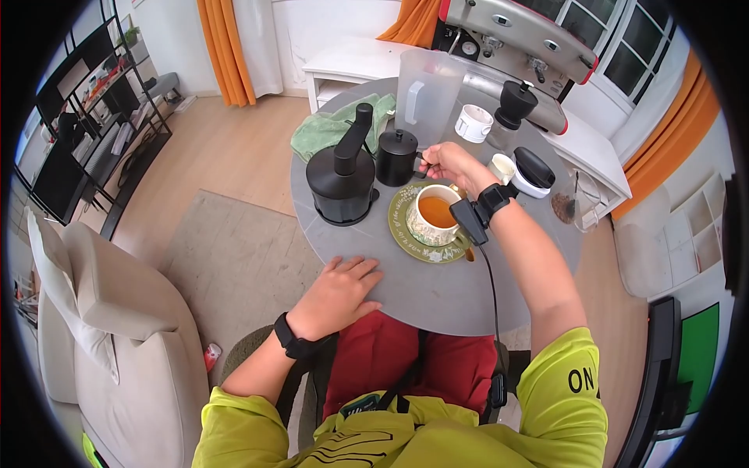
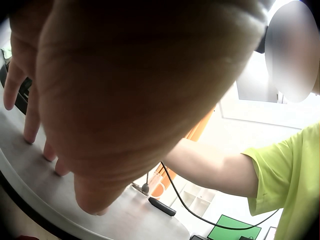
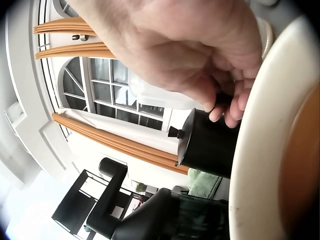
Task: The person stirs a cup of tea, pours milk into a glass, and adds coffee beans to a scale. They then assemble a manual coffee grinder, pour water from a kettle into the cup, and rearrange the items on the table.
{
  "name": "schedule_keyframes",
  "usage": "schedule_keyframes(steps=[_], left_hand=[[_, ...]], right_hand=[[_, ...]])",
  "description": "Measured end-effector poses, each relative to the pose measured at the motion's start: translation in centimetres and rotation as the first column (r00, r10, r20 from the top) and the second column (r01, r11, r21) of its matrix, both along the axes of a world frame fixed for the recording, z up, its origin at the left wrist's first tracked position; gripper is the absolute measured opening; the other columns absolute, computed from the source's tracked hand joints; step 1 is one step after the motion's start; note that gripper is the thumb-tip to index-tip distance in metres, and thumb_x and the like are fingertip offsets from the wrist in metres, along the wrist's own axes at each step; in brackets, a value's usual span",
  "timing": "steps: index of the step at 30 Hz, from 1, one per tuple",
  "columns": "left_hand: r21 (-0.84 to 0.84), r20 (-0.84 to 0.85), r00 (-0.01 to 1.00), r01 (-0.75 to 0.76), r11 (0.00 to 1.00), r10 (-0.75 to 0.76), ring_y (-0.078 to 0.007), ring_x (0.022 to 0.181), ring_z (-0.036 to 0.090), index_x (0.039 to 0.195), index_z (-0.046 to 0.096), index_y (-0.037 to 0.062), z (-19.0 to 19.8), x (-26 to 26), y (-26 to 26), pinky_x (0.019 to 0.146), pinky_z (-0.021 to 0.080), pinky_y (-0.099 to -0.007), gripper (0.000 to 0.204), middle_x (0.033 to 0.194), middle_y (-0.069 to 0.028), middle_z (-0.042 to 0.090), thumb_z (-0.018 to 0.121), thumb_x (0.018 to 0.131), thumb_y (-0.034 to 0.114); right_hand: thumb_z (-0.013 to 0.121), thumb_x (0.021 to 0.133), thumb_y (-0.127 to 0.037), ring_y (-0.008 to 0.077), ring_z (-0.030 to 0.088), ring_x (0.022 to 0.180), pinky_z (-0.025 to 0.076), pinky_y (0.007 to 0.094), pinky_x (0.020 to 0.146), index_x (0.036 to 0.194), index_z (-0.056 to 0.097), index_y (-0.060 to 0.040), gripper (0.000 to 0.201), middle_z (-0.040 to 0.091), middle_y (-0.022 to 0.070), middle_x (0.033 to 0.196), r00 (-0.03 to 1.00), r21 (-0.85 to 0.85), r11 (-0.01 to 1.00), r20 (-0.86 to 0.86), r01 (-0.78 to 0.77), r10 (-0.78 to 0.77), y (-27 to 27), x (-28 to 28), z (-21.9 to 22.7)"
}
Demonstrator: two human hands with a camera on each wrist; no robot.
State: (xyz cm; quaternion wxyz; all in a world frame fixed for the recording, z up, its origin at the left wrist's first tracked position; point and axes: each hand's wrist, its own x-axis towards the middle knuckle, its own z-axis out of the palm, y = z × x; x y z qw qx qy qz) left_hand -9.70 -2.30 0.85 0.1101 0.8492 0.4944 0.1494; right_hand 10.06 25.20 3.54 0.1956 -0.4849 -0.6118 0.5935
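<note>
In the head view my right hand (image 1: 452, 165) reaches past the cup to a black lidded pot (image 1: 396, 161) standing on the round grey table (image 1: 456, 292). Thumb and fingers pinch the pot's side handle, as the right wrist view shows the hand (image 3: 200, 55) beside the pot (image 3: 207, 145). Below that wrist stands a patterned cup (image 1: 425, 231) of orange-brown liquid on a green saucer (image 1: 399, 226). A spoon (image 1: 470, 254) shows at the saucer's right edge. My left hand (image 1: 337, 290) rests on the near left table edge, fingers spread, holding nothing.
Left of the pot stands a black device with a large lever (image 1: 341, 183), a green cloth (image 1: 324, 134) behind it. A clear pitcher (image 1: 429, 90), a white cup (image 1: 473, 123), a black-topped grinder (image 1: 515, 105) and a black-lidded white container (image 1: 534, 173) stand farther back. A cable (image 1: 493, 288) hangs from my right wrist.
</note>
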Motion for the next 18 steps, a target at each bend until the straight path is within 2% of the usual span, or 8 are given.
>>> schedule_keyframes(steps=[4,7,9,10,13,15,17,18], left_hand=[[0.005,0.002,1.000,0.001,1.000,-0.001,-0.0317,0.123,0.048,0.121,0.056,0.0037,0.0,0.1,0.0,0.104,0.037,-0.0488,0.048,0.133,-0.0139,0.051,0.067,0.082,0.030],[0.009,0.004,1.000,-0.003,1.000,0.003,-0.0307,0.123,0.048,0.121,0.056,0.0037,-0.2,0.1,0.0,0.104,0.037,-0.0486,0.048,0.132,-0.0135,0.052,0.067,0.082,0.029],[0.020,0.003,1.000,-0.011,1.000,0.011,-0.0299,0.122,0.049,0.120,0.057,0.0036,-0.2,0.2,0.1,0.103,0.037,-0.0482,0.047,0.132,-0.0132,0.052,0.067,0.082,0.029],[0.018,0.000,1.000,-0.010,1.000,0.010,-0.0299,0.122,0.049,0.120,0.057,0.0036,-0.2,0.2,0.1,0.103,0.037,-0.0482,0.047,0.132,-0.0132,0.052,0.067,0.082,0.029],[0.018,-0.009,1.000,-0.004,1.000,0.004,-0.0300,0.121,0.049,0.120,0.057,0.0034,0.0,0.3,0.0,0.103,0.038,-0.0476,0.047,0.131,-0.0133,0.052,0.068,0.081,0.028],[0.033,0.012,1.000,-0.009,0.999,0.009,-0.0304,0.120,0.050,0.119,0.058,0.0030,0.1,0.4,0.1,0.102,0.038,-0.0455,0.047,0.130,-0.0134,0.054,0.068,0.081,0.028],[0.038,0.020,1.000,-0.006,0.999,0.005,-0.0302,0.119,0.051,0.118,0.058,0.0030,0.1,0.5,0.2,0.102,0.039,-0.0443,0.046,0.129,-0.0132,0.055,0.068,0.081,0.028],[0.047,0.034,0.999,-0.014,0.999,0.013,-0.0299,0.118,0.052,0.118,0.059,0.0031,0.0,0.5,0.3,0.101,0.039,-0.0431,0.046,0.127,-0.0129,0.056,0.069,0.081,0.028]], right_hand=[[0.050,0.095,-0.014,0.0102,0.054,0.068,0.046,0.0231,0.064,0.088,0.061,-0.0018,0.017,0.062,0.0059,0.084,1.000,-0.007,1.000,0.002,0.001,-0.001,0.1,0.0,-0.1],[0.054,0.094,-0.018,0.0093,0.054,0.069,0.043,0.0219,0.063,0.092,0.062,-0.0027,0.017,0.063,0.0040,0.086,0.998,0.057,0.998,0.063,-0.016,0.012,-0.4,0.1,0.2],[0.059,0.092,-0.022,0.0082,0.054,0.071,0.041,0.0216,0.062,0.096,0.063,-0.0051,0.018,0.064,0.0015,0.089,0.976,0.190,0.982,0.215,-0.008,-0.034,-0.8,0.3,0.8],[0.059,0.092,-0.022,0.0082,0.054,0.071,0.041,0.0216,0.062,0.096,0.063,-0.0051,0.018,0.064,0.0015,0.089,0.977,0.188,0.982,0.213,-0.007,-0.034,-1.2,0.5,1.2],[0.060,0.092,-0.026,0.0072,0.052,0.072,0.040,0.0222,0.063,0.099,0.064,-0.0071,0.020,0.064,-0.0001,0.092,0.981,0.281,0.957,0.154,0.071,-0.119,-2.2,2.3,1.8],[0.062,0.090,-0.025,0.0077,0.053,0.072,0.042,0.0234,0.062,0.098,0.063,-0.0043,0.022,0.062,0.0000,0.084,0.973,0.359,0.911,-0.175,0.205,-0.150,-3.3,4.4,1.9],[0.058,0.093,-0.025,0.0069,0.052,0.071,0.041,0.0216,0.063,0.099,0.064,-0.0041,0.022,0.061,-0.0005,0.082,0.963,0.381,0.892,-0.203,0.244,-0.176,-5.3,6.6,2.4],[0.056,0.094,-0.024,0.0064,0.051,0.070,0.040,0.0213,0.062,0.099,0.064,-0.0039,0.022,0.059,-0.0010,0.080,0.937,0.356,0.887,-0.290,0.295,-0.196,-6.3,7.8,2.3]])
